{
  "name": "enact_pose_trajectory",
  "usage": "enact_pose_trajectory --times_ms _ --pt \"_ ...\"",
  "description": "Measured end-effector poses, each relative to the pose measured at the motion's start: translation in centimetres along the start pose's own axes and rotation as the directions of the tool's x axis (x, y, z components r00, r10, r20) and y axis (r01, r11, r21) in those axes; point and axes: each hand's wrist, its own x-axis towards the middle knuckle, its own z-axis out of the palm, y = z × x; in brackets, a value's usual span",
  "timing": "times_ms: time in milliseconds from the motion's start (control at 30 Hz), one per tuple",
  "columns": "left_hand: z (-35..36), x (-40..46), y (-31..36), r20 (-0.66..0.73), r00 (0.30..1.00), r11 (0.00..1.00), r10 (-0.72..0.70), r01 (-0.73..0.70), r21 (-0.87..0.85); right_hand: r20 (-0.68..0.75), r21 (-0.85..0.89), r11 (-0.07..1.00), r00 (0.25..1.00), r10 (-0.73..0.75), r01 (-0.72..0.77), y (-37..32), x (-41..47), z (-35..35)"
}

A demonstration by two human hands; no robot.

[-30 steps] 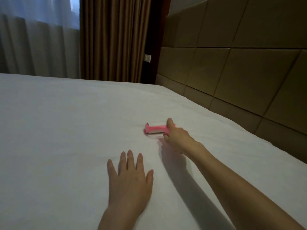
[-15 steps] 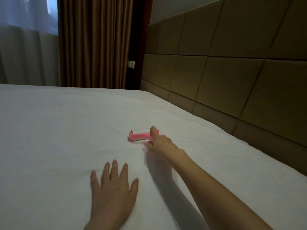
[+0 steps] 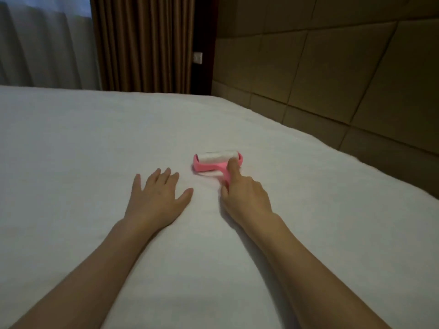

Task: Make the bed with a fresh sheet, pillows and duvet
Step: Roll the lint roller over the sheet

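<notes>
on the bed, near the padded headboard (image 3: 332,79), a white sheet (image 3: 95,150) lies spread and mostly smooth across the mattress, reaching right up to the headboard edge. this is the task's fresh sheet, and it looks already laid; no pillows or duvet are in view.

the right hand (image 3: 244,198) is closed around the pink handle of a lint roller (image 3: 217,161), with the forefinger stretched along the handle toward the roller head. that finger placement probably serves to press the white sticky drum flat onto the cloth and steer it straight. the drum sits across the line of the arm, touching the sheet, so a push or pull would roll it rather than drag it.

the left hand (image 3: 156,198) lies open and flat, palm down, fingers spread, just beside the roller on its left. it holds nothing. it seems placed there to pin the sheet taut so the cloth does not bunch under the roller, and perhaps to bear some of the lean over the bed.

judging by this, the step in hand is cleaning lint or hair off the sheet before bedding goes on. behind the bed hang brown curtains (image 3: 142,43) and a pale sheer one (image 3: 42,48).
</notes>
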Motion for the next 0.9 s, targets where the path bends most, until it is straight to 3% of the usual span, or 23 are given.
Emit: enact_pose_trajectory --times_ms 233,533,733,833,900 --pt "0.5 -0.6 0.3 -0.036 0.998 0.999 -0.048 0.048 -0.003 0.112 0.036 0.999 0.993 0.031 -0.035 0.2 0.4 -0.4" --pt "-1.3 1.0 0.3 0.318 0.943 0.996 -0.094 0.093 0.017 0.425 0.043 0.997 0.904 0.038 -0.062 0.8 3.4 -3.3" --pt "-3.1 2.4 0.3 0.475 0.873 0.994 -0.112 0.095 0.060 0.495 0.092 0.986 0.866 0.078 -0.142 0.2 5.4 -4.9" --pt "-3.7 2.6 0.5 0.478 0.870 0.993 -0.120 0.107 0.054 0.510 0.101 0.976 0.852 0.117 -0.194 0.9 5.0 -7.1" --pt "-4.0 2.6 0.9 0.405 0.909 0.995 -0.102 0.096 0.036 0.442 0.100 0.969 0.882 0.161 -0.227 1.9 4.2 -8.9"
